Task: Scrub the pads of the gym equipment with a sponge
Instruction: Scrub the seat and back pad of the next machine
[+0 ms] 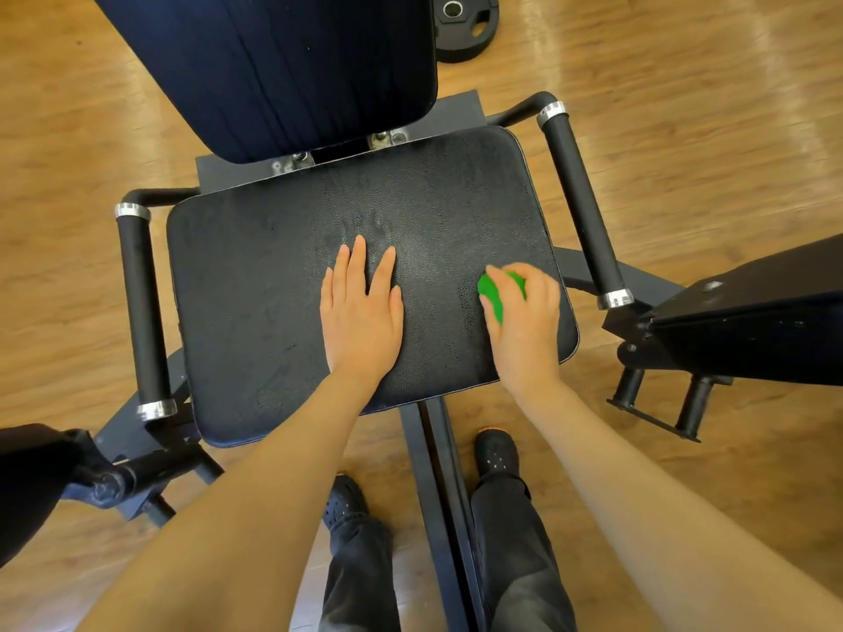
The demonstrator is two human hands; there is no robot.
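A black padded seat (273, 285) of a gym machine fills the middle of the view, with a dark back pad (283, 66) rising behind it. My left hand (362, 312) lies flat on the seat's centre, fingers straight. My right hand (524, 321) grips a green sponge (491, 294) and holds it against the seat near its right edge; the hand is slightly blurred. Damp streaks show on the pad above my left hand.
Black foam handles flank the seat, a left handle (141, 312) and a right handle (579, 207). A weight plate (465, 25) lies on the wooden floor behind. Dark machine arms stand at the right arm (752, 321) and lower left arm (32, 485). My feet straddle the frame beam (438, 494).
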